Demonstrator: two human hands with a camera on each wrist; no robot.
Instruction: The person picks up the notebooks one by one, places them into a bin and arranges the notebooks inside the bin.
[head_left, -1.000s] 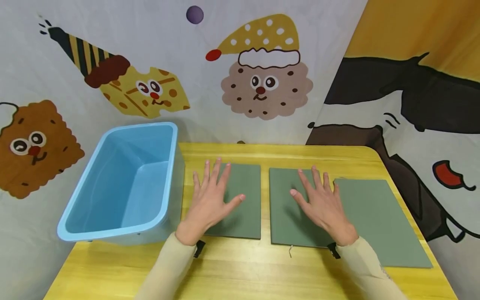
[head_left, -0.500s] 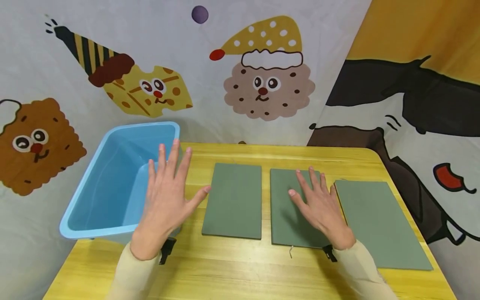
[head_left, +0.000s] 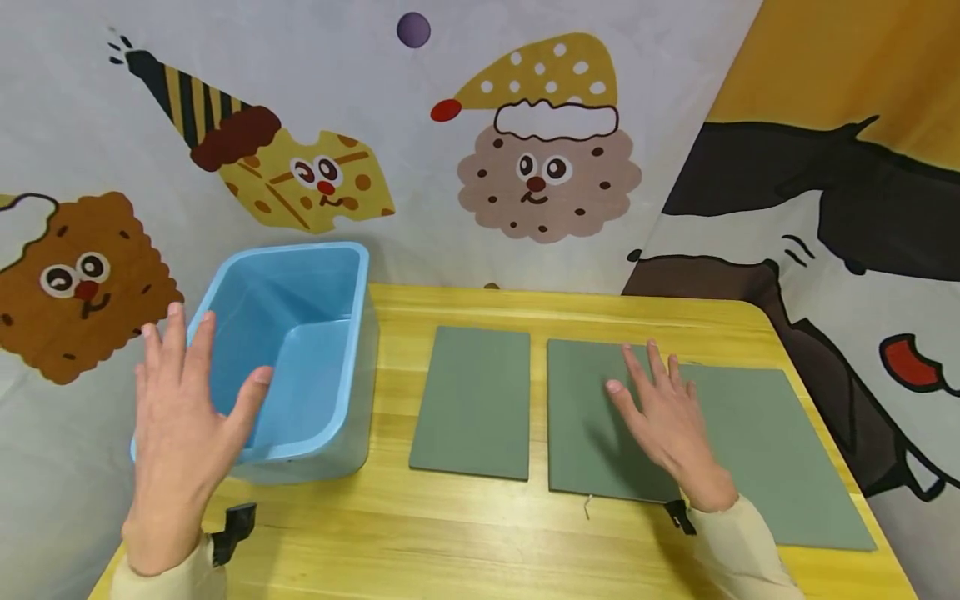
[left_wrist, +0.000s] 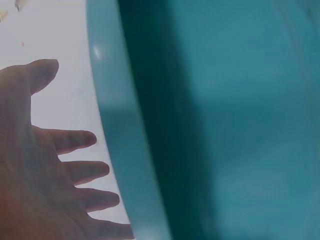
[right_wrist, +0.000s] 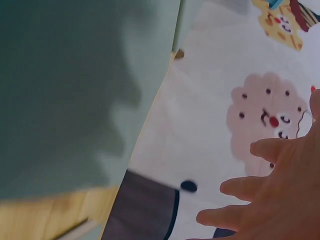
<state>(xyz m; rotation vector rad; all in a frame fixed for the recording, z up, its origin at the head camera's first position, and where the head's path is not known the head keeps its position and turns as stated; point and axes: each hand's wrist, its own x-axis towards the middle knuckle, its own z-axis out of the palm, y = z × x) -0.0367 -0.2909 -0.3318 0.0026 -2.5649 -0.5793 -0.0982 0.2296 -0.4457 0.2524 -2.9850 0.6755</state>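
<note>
My left hand [head_left: 180, 425], fingers straight and spread, is at the front left of a light blue plastic bin [head_left: 356, 392]. In the left wrist view, the fingertips of that hand [left_wrist: 45, 170] lie close beside the bin's wall [left_wrist: 117, 120]; I cannot tell whether they touch. My right hand [head_left: 667, 429], also spread, hovers over the middle green board [head_left: 581, 408] and casts a shadow on it. It holds nothing, and in the right wrist view its fingers [right_wrist: 235, 187] are extended. Another green board [head_left: 472, 400] lies nearer the bin, and a third [head_left: 795, 458] lies at the right.
The boards and bin stand on a yellow wooden table [head_left: 450, 542]. A small thin hook-like piece [head_left: 588, 506] pokes out at the middle board's front edge. Behind the table hangs a cloth [head_left: 420, 150] with cartoon prints.
My left hand has moved left, from over the left board, across the bin's front, to its left side. My right hand stays over the middle board. The view has shifted slightly.
</note>
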